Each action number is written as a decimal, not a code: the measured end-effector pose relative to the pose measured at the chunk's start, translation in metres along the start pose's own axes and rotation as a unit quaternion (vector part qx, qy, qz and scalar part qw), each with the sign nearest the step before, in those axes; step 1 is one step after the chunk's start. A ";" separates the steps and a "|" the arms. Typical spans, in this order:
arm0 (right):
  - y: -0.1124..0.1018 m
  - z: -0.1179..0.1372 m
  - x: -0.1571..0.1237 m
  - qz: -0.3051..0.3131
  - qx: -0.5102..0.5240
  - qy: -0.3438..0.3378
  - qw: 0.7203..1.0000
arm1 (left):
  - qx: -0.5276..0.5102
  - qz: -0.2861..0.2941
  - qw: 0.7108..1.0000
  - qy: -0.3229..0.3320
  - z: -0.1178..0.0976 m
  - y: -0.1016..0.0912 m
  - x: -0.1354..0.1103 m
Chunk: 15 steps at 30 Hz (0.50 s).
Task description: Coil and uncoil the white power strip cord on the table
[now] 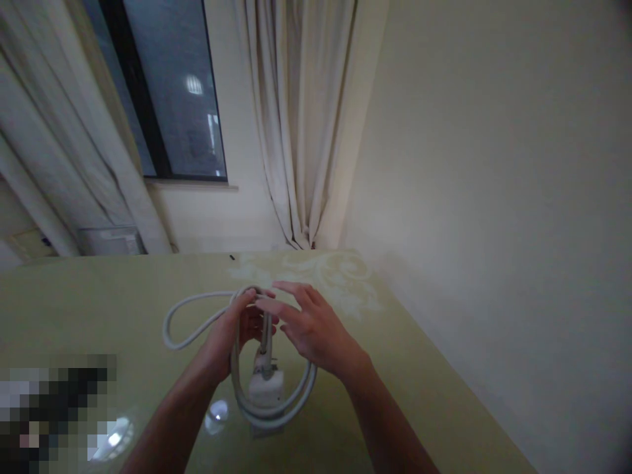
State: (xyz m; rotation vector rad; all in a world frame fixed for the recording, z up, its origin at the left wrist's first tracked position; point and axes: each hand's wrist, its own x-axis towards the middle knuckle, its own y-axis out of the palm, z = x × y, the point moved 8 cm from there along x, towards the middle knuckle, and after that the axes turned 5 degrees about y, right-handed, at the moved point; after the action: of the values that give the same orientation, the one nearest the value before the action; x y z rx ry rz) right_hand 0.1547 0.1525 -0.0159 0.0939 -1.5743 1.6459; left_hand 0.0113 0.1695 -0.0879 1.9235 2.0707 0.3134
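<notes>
The cable is of a whitish grey colour, and the block behind its loops is white. The counter is pale yellow-green, with a whitish pattern of curling scrolls near its far right corner. A small object on it looks black. The curtains are plain cream, the window frame is black, and the right wall is plain greyish beige.

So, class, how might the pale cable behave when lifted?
The cable is probably flexible yet slightly springy, since it bends into wide, rounded loops. The bulky white block joined to it likely makes that part heavier, so it may swing.
</notes>
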 end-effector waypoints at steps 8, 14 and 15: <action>0.010 0.015 0.002 -0.057 -0.061 -0.089 0.993 | -0.035 0.006 0.999 -0.016 -0.006 0.003 -0.005; 0.002 -0.001 -0.002 -0.110 -0.087 -0.078 0.987 | -0.005 0.117 0.990 0.074 -0.014 0.015 -0.010; 0.002 -0.003 -0.002 -0.116 -0.093 -0.074 0.986 | 0.013 0.131 0.988 0.080 -0.014 0.016 -0.011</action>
State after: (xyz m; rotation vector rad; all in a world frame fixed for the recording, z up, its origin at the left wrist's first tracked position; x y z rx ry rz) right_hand 0.1559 0.1542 -0.0196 0.2966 -1.7491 1.3313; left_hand 0.0218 0.1605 -0.0687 2.2568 1.9225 0.5160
